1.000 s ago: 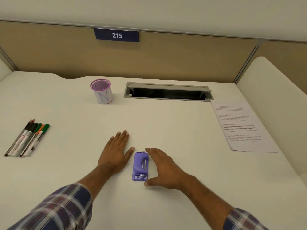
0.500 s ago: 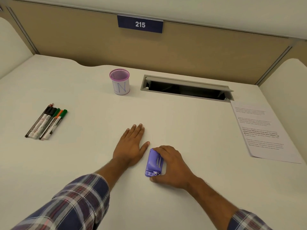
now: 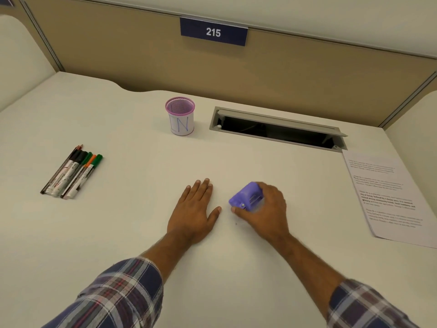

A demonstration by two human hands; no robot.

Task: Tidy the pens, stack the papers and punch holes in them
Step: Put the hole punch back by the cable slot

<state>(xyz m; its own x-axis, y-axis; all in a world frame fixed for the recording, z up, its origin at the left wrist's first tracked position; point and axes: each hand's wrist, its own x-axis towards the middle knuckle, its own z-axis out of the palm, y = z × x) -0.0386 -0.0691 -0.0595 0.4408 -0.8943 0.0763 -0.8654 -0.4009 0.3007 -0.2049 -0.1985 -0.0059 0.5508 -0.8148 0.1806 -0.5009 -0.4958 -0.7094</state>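
The tabletop [image 3: 132,233] looks smooth and matt, the punch [image 3: 244,197] is purple plastic, the cup [image 3: 180,116] is wire mesh, and the sleeves [image 3: 123,294] are checked cloth.

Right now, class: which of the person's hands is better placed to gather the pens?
Left. The left hand lies flat and free, on the pens' side. The right hand grips the purple punch.

I see my right hand [image 3: 264,209] gripping the purple hole punch [image 3: 246,196], tilted up off the white bench [image 3: 142,209], my left hand [image 3: 194,209] flat just beside it, markers [image 3: 71,172] far left, a mesh pen cup [image 3: 180,116] behind, papers [image 3: 387,197] at right.
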